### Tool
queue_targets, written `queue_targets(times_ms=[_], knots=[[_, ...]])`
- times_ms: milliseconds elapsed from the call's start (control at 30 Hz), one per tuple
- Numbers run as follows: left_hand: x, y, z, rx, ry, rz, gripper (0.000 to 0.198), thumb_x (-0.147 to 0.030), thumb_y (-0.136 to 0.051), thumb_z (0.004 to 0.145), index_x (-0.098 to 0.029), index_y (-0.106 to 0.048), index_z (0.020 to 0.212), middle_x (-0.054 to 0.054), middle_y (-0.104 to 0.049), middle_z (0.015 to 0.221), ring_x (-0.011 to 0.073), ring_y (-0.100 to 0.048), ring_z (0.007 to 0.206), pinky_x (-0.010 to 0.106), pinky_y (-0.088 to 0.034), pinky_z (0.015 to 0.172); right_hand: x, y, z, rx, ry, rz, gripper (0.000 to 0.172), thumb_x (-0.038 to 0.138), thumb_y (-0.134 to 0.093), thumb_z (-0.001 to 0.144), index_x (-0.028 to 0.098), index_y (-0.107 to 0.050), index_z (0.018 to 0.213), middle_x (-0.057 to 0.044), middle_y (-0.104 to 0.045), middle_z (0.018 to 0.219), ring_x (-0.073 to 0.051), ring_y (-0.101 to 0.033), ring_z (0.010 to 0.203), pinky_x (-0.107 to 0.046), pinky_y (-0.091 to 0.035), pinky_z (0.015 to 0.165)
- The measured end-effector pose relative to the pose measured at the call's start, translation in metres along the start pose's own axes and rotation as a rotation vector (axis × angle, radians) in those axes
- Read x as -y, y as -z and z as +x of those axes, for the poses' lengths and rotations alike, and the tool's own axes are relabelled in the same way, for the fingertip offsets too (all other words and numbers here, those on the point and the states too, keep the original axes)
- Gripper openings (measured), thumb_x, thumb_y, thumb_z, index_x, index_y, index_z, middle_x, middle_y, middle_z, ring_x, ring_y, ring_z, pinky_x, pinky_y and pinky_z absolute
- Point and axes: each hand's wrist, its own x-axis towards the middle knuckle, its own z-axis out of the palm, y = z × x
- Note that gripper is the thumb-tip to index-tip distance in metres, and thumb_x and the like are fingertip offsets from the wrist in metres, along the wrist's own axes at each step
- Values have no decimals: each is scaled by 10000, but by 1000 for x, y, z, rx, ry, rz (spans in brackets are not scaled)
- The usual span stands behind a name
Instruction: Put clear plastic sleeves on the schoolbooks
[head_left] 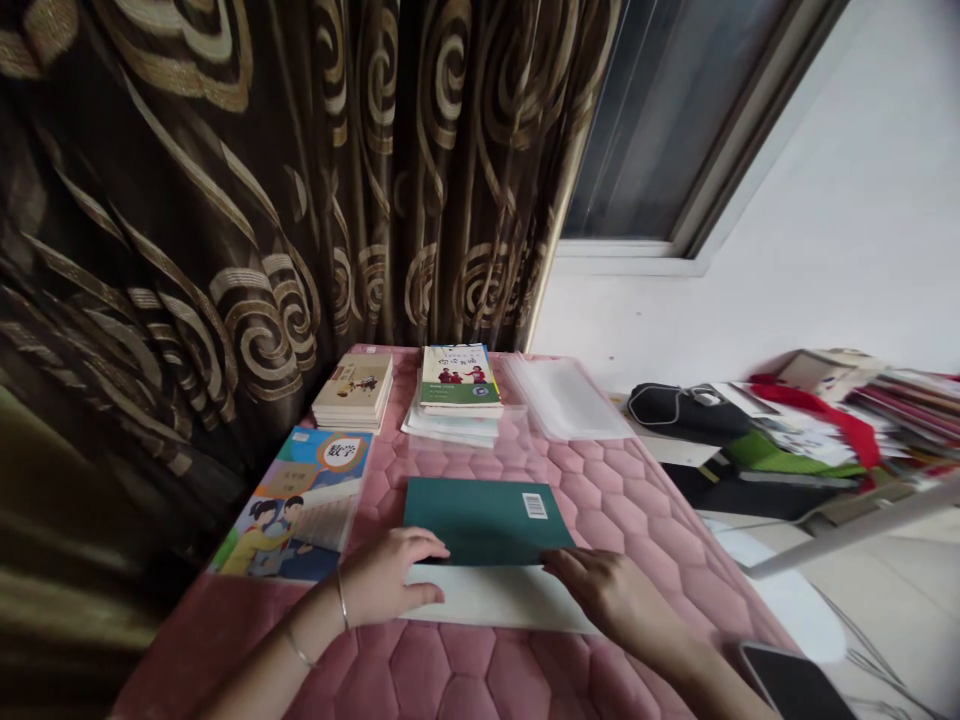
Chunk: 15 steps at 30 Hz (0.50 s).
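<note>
On the pink tablecloth (630, 500), a green book (465, 520) is seemingly steadied by its near edge: left hand (382, 577) spread loosely, right hand (606, 590) at the corner, its grip undeterminable; even guidance seems called for next.

Home, with swirl-patterned curtain (420, 180)

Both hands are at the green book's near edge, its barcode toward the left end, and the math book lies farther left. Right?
Not quite: the head view shows the barcode toward the right end of the green book, not its left. The left hand and right hand are at its near edge, and the math book lies farther left.
</note>
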Motion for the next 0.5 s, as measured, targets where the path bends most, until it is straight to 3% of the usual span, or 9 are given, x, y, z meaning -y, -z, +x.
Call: queue_targets(times_ms=[133,333,433,500], knots=[[15,-5,-1,-127,93,52,236,-196,-594,785,-283,-724,962,15,-738,1000,199,-678,947,302,-509,871,-1,4,7,6,44,-29,277,151,-394,954,214,-663,924,-42,-715,756,-142,-653,597,-216,-471,536],[34,-6,10,-313,160,3,120,-283,-591,795,-238,-700,815,14,-744,808,201,-687,772,276,-509,711,-8,4,16,-119,65,-226,285,136,-380,952,161,-662,921,-57,-693,703,-147,-621,576,-244,-451,544],[42,-8,19,-445,206,-126,163,-345,-605,787,-200,-663,832,34,-731,764,202,-677,706,272,-501,646,-5,5,25,-245,48,-300,300,108,-386,932,148,-653,1062,-101,-723,938,-204,-665,840,-332,-501,767],[46,-11,27,-510,199,-208,184,-366,-607,781,-187,-626,820,50,-727,778,209,-676,736,282,-505,667,4,1,34,-319,46,-324,373,73,-383,905,163,-615,1184,-112,-674,1160,-243,-603,1080,-412,-445,936]])
